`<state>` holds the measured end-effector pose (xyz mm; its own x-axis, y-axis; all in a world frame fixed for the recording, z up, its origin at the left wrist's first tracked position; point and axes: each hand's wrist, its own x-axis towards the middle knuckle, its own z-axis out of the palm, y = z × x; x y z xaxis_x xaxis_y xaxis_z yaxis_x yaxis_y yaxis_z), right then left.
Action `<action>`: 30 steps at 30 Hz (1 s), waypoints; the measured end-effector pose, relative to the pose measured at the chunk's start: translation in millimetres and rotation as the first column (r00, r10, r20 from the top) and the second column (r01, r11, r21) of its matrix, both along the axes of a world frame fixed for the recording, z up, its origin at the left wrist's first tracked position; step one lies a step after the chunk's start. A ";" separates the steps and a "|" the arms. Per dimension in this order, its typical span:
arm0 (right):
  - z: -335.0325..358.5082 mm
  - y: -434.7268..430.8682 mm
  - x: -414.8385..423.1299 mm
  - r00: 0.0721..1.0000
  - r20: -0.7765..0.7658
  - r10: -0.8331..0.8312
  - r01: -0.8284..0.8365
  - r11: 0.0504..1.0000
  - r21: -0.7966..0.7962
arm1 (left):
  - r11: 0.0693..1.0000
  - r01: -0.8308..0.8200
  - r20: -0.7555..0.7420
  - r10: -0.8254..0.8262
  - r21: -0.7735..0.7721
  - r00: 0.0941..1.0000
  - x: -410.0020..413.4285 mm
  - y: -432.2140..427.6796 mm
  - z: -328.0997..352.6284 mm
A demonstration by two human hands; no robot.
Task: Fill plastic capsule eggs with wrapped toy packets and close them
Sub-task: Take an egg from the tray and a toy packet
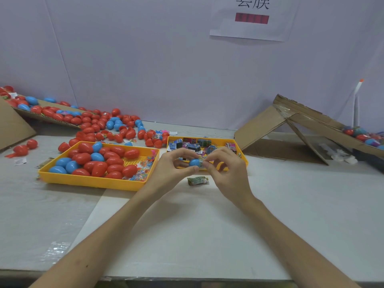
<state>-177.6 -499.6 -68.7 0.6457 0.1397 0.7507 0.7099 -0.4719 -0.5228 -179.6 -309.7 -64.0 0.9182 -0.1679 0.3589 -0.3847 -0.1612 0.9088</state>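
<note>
My left hand [169, 165] grips a blue capsule egg half [194, 162] just above the table, in front of the right tray. My right hand [223, 165] pinches a wrapped toy packet [202, 161] at the egg's open end; how far it sits inside is hidden by my fingers. A second wrapped packet [197, 181], greenish, lies on the table just below my hands. The yellow tray [241, 151] behind my hands holds several wrapped packets. The yellow tray [91, 180] on the left holds red and blue eggs and some small clear packets.
Many loose red and blue eggs [108, 123] lie spread behind the left tray, up to a cardboard flap [12, 125]. A collapsed cardboard box [291, 125] stands at the right with more eggs on it. A white wall runs along the back.
</note>
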 end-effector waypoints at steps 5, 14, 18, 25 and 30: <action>2.5 -0.5 -1.2 1.000 -0.013 -0.007 0.007 0.999 0.044 | 1.000 -0.015 0.004 0.015 -0.020 1.000 0.4 1.5 0.6; 4.2 0.2 -3.8 0.999 -0.033 0.034 -0.032 0.998 0.055 | 0.998 -0.029 0.026 0.028 0.051 0.999 -1.3 1.0 1.0; 2.5 -0.1 -2.8 0.998 -0.044 0.043 -0.041 0.998 0.052 | 0.998 -0.030 0.026 0.029 0.057 0.999 -1.0 1.1 1.6; 1.4 0.4 -1.7 0.998 -0.039 0.041 -0.039 0.998 0.051 | 0.994 -0.025 0.034 0.022 0.102 0.999 -1.9 0.7 1.9; -0.4 0.6 -0.6 0.997 -0.061 0.046 -0.045 0.999 0.021 | 0.994 -0.018 0.048 0.013 0.104 0.999 -3.2 0.2 1.9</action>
